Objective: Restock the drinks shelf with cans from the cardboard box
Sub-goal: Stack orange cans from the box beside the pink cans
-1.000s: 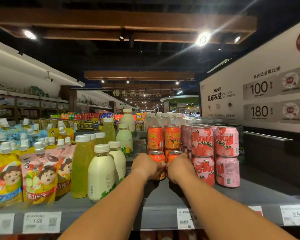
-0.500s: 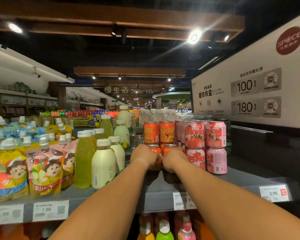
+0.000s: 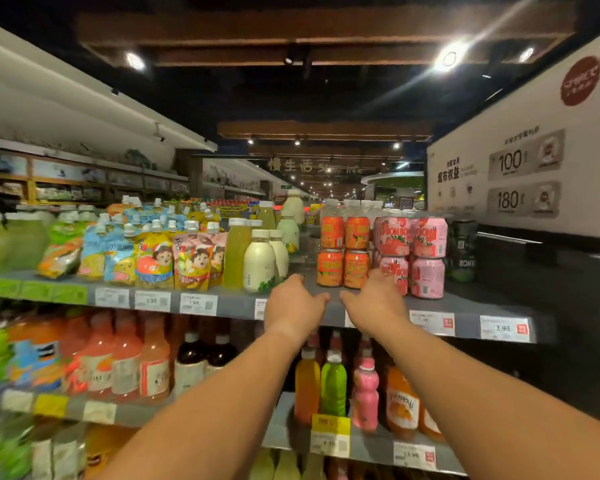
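**Orange cans set down, both hands letting go**

Bare forearms are reaching up from six o'clock. The left hand (image 3: 293, 306) and right hand (image 3: 373, 301), clamped on two cans half a second ago, are now pulling back over the shelf edge (image 3: 465, 323), fingers relaxed and holding nothing. Just beyond, at twelve o'clock, the orange cans (image 3: 343, 268) are standing stacked beside the pink cans (image 3: 426, 277) at one o'clock. This pair looks placed; the cardboard box is out of view.

You've got glossy printed metal cans (image 3: 343, 268) on a matt grey shelf (image 3: 326, 308), smooth plastic bottles (image 3: 260, 259), shiny foil-like pouches (image 3: 153, 258), and paper price tags (image 3: 198, 304) along its edge
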